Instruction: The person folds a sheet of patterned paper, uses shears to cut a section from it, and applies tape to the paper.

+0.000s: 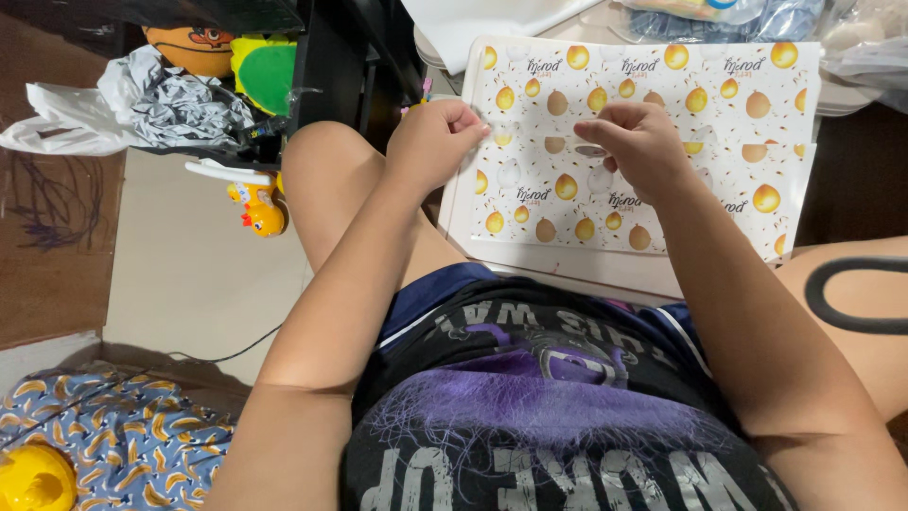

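Observation:
A sheet of white paper [719, 104] printed with yellow and brown round fruits lies on a white board [567, 260] resting across my lap. My left hand [430, 142] hovers over the sheet's left edge with its fingertips pinched together; nothing shows between them. My right hand [643, 142] is over the middle of the sheet, its fingers closed on a small round greyish disc [591, 149]. The fingertips of the two hands are about a hand's width apart. Faint pale round shapes [509, 173] lie on the paper below the hands.
Left of my knee are a yellow duck toy [262, 216], crumpled grey wrapping [180, 99], an orange ball [194, 47] and a dark furniture leg [331, 66]. A black cable [227, 355] crosses the floor. Plastic bags [856, 38] lie beyond the sheet. A yellow ball [33, 478] sits on banana-print fabric [123, 445].

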